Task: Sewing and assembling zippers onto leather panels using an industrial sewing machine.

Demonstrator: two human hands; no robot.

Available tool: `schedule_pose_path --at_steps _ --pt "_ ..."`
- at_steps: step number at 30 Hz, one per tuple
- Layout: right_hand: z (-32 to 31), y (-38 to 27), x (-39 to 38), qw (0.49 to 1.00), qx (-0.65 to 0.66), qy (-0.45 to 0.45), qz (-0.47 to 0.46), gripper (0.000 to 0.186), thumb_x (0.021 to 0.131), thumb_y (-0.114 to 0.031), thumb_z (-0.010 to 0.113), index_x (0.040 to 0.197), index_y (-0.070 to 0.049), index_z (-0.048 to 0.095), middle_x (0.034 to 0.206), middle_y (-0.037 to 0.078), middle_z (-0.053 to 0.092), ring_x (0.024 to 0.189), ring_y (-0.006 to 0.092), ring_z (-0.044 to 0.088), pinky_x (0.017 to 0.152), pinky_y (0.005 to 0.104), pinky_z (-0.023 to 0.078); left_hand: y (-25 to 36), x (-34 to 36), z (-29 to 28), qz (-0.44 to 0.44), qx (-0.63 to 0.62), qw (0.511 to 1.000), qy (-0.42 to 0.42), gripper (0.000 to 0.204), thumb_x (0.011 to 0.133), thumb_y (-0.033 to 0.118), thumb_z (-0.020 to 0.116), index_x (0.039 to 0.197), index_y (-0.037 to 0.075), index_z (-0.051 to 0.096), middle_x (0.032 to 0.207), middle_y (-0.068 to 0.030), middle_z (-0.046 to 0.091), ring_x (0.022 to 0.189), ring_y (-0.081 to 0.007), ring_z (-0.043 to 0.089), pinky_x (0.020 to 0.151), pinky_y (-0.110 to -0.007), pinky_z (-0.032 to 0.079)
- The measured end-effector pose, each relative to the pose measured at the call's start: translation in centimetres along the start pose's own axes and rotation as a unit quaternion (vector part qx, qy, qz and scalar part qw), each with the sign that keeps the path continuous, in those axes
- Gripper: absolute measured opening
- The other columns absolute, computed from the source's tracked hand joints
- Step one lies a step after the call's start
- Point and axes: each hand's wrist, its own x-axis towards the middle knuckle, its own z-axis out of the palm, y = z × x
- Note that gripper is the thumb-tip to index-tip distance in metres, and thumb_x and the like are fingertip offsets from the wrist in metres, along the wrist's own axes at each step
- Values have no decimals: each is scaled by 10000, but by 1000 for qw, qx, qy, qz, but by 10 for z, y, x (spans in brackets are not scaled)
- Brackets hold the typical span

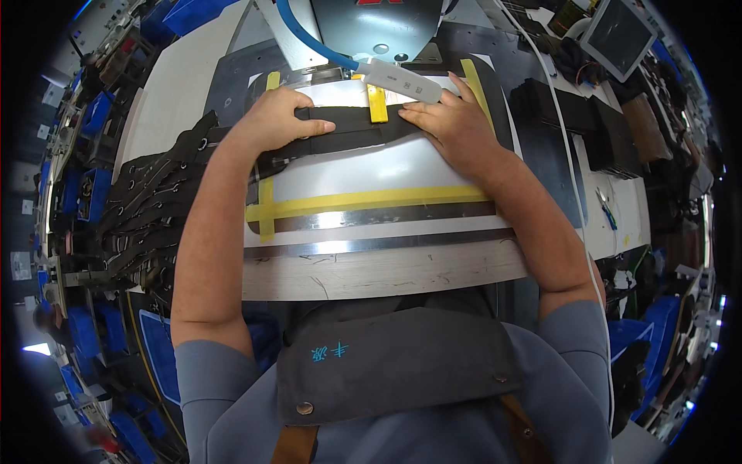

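Note:
A black fabric strip (352, 139) lies across a white plate (371, 170) edged with yellow tape. My left hand (270, 120) rests over its left part, thumb stretched onto the cloth and fingers spread toward the far edge. On the right end, my right hand (456, 127) presses with extended fingertips; another finger reaches up beside a slim white-grey device (402, 81). A narrow yellow piece (376, 104) reaches down onto the strip between my hands. Under the palms the cloth is hidden.
A grey machine head (379, 35) with a blue hose (309, 39) stands beyond the plate. Black straps with metal rings (154, 201) are heaped at left. At right are stacked black pieces (610, 135), small pliers (607, 209), a white cable (568, 147) and a screen (618, 39).

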Motion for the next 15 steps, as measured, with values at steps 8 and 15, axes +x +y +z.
schedule_pose_path --at_steps 8,15 --pt "-27 -46 -9 984 180 -4 -15 502 845 -365 749 1250 -83 657 1197 47 689 1143 215 595 1151 504 306 5 -68 -101 -42 -551 752 359 238 868 210 759 1032 41 721 896 -28 702 775 -103 651 722 -239 524" --pt "-45 -100 18 889 442 -105 -63 1070 821 -629 705 1522 52 270 1460 297 434 1357 428 436 1128 464 359 -35 -113 -154 231 -769 581 132 236 1026 122 535 1083 -91 619 1069 -227 678 971 -304 687 956 -469 561"
